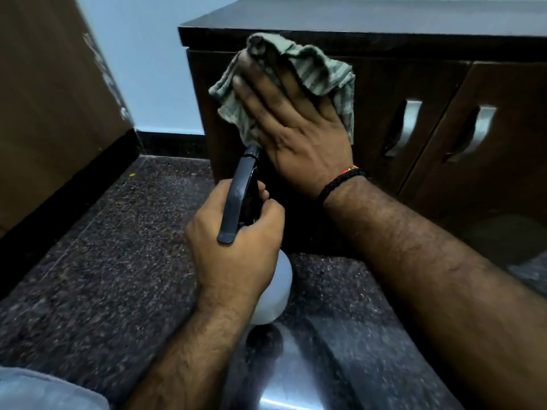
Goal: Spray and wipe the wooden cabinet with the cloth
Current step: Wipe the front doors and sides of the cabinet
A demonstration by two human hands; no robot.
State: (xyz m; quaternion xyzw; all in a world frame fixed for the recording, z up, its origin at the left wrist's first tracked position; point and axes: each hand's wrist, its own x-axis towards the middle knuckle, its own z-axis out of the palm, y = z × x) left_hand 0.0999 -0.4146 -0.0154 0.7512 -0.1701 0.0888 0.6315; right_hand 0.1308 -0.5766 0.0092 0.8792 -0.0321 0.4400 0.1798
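Note:
A dark wooden cabinet [384, 84] stands low against the wall, its top edge at the upper part of the view. My right hand [296, 122] presses a grey-green striped cloth [322, 72] flat against the cabinet's left door, just under the top edge. My left hand [236, 244] grips a spray bottle [275, 291] with a white body and a black trigger head [241, 190]. Its nozzle points at the door, just below the cloth. A black thread band circles my right wrist.
Two metal handles [405, 128] [476, 134] sit on the cabinet doors to the right. A brown panel [53, 108] leans at the left. Speckled dark granite floor [103, 261] lies between them, with a pale blue wall [142, 69] behind.

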